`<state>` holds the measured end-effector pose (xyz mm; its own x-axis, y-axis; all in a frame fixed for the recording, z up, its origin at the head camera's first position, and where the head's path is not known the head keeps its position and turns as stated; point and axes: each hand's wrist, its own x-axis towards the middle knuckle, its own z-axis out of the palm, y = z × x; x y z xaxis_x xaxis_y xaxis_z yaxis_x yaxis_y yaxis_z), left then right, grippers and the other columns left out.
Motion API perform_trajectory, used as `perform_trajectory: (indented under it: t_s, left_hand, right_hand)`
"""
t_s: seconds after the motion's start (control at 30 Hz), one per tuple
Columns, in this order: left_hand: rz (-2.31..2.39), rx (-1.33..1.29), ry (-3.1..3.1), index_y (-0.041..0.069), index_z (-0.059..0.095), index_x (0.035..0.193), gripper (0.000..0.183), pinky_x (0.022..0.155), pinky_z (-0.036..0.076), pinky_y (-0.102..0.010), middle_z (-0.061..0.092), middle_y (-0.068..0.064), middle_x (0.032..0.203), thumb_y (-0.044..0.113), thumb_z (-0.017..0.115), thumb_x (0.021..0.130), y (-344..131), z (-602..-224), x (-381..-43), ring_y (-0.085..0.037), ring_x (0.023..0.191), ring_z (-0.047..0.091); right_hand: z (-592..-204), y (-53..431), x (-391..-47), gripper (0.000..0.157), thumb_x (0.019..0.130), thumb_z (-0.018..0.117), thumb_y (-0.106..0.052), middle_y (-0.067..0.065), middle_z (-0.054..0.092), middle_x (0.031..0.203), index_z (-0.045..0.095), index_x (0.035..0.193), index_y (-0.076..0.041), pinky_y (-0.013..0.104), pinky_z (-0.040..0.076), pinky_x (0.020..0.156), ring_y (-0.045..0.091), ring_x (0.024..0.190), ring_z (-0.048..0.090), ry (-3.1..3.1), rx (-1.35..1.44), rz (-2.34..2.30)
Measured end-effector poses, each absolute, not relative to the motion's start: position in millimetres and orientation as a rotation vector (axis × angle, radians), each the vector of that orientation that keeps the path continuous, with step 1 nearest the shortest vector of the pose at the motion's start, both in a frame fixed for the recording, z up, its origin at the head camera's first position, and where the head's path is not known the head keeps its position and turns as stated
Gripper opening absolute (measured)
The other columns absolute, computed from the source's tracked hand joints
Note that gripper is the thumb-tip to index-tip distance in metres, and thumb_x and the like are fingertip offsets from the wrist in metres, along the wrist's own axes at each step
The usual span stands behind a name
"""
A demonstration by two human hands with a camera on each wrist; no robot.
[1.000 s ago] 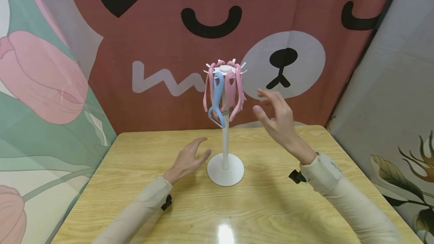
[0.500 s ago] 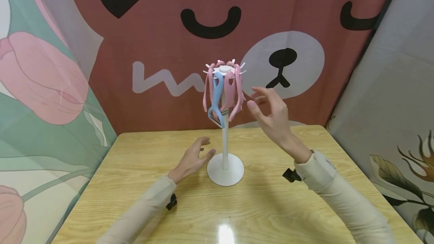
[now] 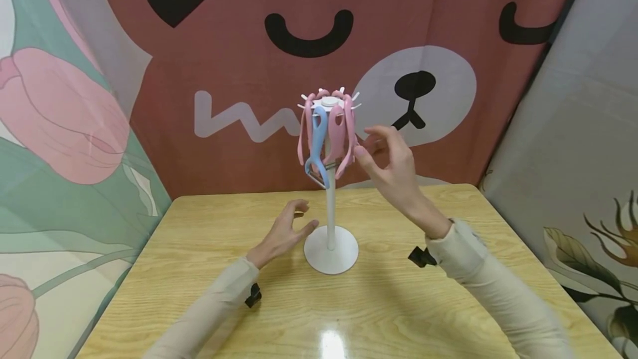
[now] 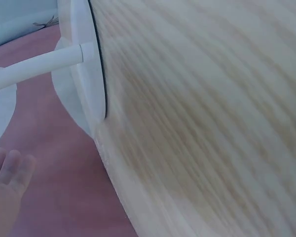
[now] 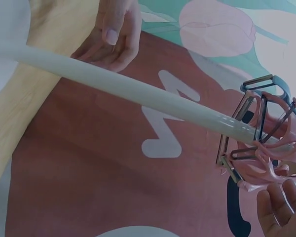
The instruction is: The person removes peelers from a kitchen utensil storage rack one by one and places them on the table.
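A white stand [image 3: 331, 262] with a round base and spoked top holds several hanging peelers. One is a blue peeler [image 3: 317, 140] at the front; the others are pink, among them the pink peeler [image 3: 350, 126] on the right. My right hand [image 3: 396, 176] is raised beside that one, thumb and forefinger parted, fingertips right at its edge. In the right wrist view its fingers [image 5: 278, 202] lie close under the pink handles, and the metal blades show. Low by the pole, my left hand [image 3: 281, 235] is loosely curved and holds nothing, its thumb close to the base.
The stand is on a wooden table [image 3: 209, 270]. A reddish cloth [image 3: 224, 60] with a bear print hangs behind the table; patterned cloths flank both sides. Black wrist devices sit under both cuffs.
My right hand has moved left to the right-hand pink peeler, its thumb and forefinger drawing nearer. My left hand has shifted slightly right toward the pole. The peelers have stayed in place.
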<state>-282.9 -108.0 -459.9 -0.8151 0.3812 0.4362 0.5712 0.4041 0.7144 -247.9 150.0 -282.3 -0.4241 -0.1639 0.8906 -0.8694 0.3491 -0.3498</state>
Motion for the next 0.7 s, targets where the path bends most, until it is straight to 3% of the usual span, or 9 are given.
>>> perform_trajectory:
  t_s: [0.17, 0.33, 0.47, 0.7]
  left_hand:
    - [-1.518, -0.87, -2.371, 0.003, 0.041, 0.137, 0.059, 0.1, 0.047, -0.043, 0.053, -0.014, 0.122, 0.023, 0.073, 0.092, -101.8, -457.3, -284.0, -0.028, 0.115, 0.053]
    - [-1.649, -0.891, -2.301, -0.001, 0.039, 0.138, 0.06, 0.101, 0.045, -0.05, 0.05, -0.021, 0.124, 0.012, 0.074, 0.09, -96.2, -455.9, -284.2, -0.037, 0.117, 0.051]
    - [-1.675, -0.903, -2.261, -0.001, 0.041, 0.136, 0.058, 0.099, 0.046, -0.052, 0.049, -0.026, 0.125, 0.009, 0.074, 0.09, -91.8, -454.5, -282.9, -0.039, 0.118, 0.051]
    - [-1.626, -0.95, -2.254, 0.0, 0.041, 0.137, 0.058, 0.098, 0.049, -0.043, 0.051, -0.022, 0.126, 0.01, 0.074, 0.09, -82.7, -452.7, -284.6, -0.035, 0.118, 0.053]
  right_hand:
    - [-278.2, 146.9, -247.8, 0.064, 0.097, 0.057, -0.052, 0.017, 0.061, 0.098, 0.055, 0.123, 0.006, 0.026, 0.048, 0.073, 0.022, 0.082, 0.058, -1.815, 0.9, 1.115]
    - [-273.6, 143.7, -245.9, 0.064, 0.097, 0.058, -0.052, 0.017, 0.062, 0.098, 0.055, 0.123, 0.006, 0.023, 0.048, 0.073, 0.023, 0.081, 0.059, -1.808, 0.894, 1.128]
    - [-272.3, 140.9, -242.4, 0.059, 0.097, 0.06, -0.048, 0.017, 0.061, 0.099, 0.055, 0.123, 0.005, 0.022, 0.049, 0.072, 0.021, 0.081, 0.061, -1.844, 0.892, 1.14]
    - [-272.4, 140.4, -239.3, 0.05, 0.095, 0.065, -0.038, 0.015, 0.063, 0.1, 0.057, 0.124, 0.003, 0.02, 0.049, 0.069, 0.02, 0.08, 0.062, -1.881, 0.889, 1.153]
